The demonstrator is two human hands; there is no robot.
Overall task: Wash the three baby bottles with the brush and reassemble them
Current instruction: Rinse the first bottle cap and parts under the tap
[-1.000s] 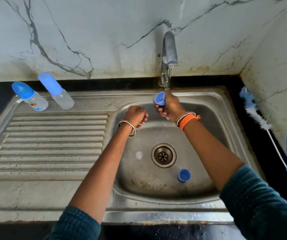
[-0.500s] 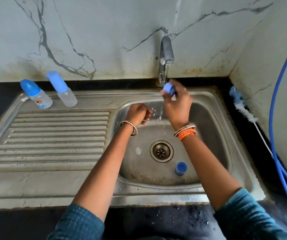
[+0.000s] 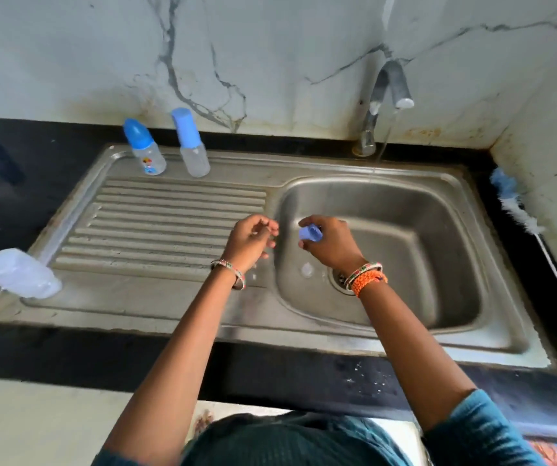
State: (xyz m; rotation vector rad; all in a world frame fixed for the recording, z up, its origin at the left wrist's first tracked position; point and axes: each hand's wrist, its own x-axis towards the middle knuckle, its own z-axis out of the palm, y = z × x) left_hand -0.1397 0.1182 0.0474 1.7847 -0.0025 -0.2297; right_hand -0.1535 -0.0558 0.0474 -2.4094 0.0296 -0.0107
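Steel formed the largest thing in view: a sink unit (image 3: 169,317) set into a black counter (image 3: 52,156), with a ribbed draining board on its left half and a deep basin (image 3: 438,264) on its right. A tap (image 3: 389,85) stood at the back edge of the basin, and a thin stream of water was seen falling from its spout. A clear bottle body (image 3: 18,277) was laid on its side at the front left corner of the draining board. Two assembled baby bottles were stood upright near the back edge of the board, just beside each other: the left bottle (image 3: 144,148) with a rounded blue cap and a printed picture, the right bottle (image 3: 191,144) with a taller, paler blue cap. A bottle brush (image 3: 514,203) was laid on the counter to the right of the basin, its bristled head toward the wall. The right hand (image 3: 332,245) was held over the left part of the basin, its fingers closed round a small blue part (image 3: 310,233), possibly a cap or collar; blur left this uncertain. The left hand (image 3: 253,240) was held over the edge between board and basin, loosely curled, with nothing visibly gripped. A small clear piece (image 3: 306,269) was seen on the basin floor beside the drain (image 3: 339,279).
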